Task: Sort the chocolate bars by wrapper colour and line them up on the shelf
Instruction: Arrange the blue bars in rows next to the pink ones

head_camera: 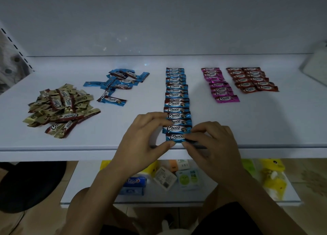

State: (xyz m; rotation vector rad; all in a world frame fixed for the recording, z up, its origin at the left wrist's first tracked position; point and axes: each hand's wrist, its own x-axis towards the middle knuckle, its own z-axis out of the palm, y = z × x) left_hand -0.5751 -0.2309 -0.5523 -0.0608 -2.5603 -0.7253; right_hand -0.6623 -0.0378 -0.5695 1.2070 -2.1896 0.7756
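rowed blue foil chocolate bars (177, 95) 12 o'clock: ~14 | loose blue bars (122, 80) 11 o'clock: ~10 | magenta bars (219, 88): ~8 | red bars (251, 79): ~12 | gold bars (60, 107): uncountable

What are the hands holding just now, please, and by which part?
The nearest blue bar: the right hand pinches its right end, the left hand's thumb presses its left front corner.

left hand (141, 137) and right hand (214, 146) pinch the nearest blue bar (175, 137) of the lined-up row (176, 93).
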